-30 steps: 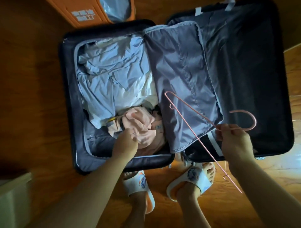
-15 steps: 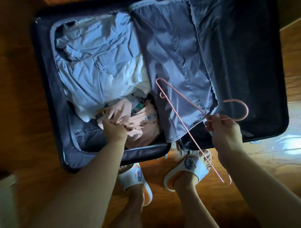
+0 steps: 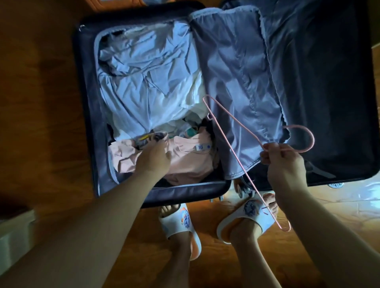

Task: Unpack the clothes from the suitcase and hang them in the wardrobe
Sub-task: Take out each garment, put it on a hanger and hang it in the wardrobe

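Note:
A dark suitcase (image 3: 86, 106) lies open on the wooden floor. Its left half holds a crumpled light blue garment (image 3: 144, 78) and, nearer me, a peach garment (image 3: 189, 160) with a small white label. My left hand (image 3: 153, 157) lies on the peach garment with its fingers curled into the cloth. My right hand (image 3: 281, 162) pinches a thin pink wire hanger (image 3: 232, 144) at the base of its hook, above the grey zip divider (image 3: 236, 72). The hanger's far end hangs down over my right foot.
The suitcase's right half (image 3: 329, 92) is dark and looks bare. My feet in white slippers (image 3: 181, 222) stand at its near edge. An orange box (image 3: 119, 2) sits beyond the suitcase. A pale box (image 3: 14, 236) is at the lower left.
My left hand has shifted left along the peach garment, which now lies more spread out with its label showing. The hanger stays in my right hand.

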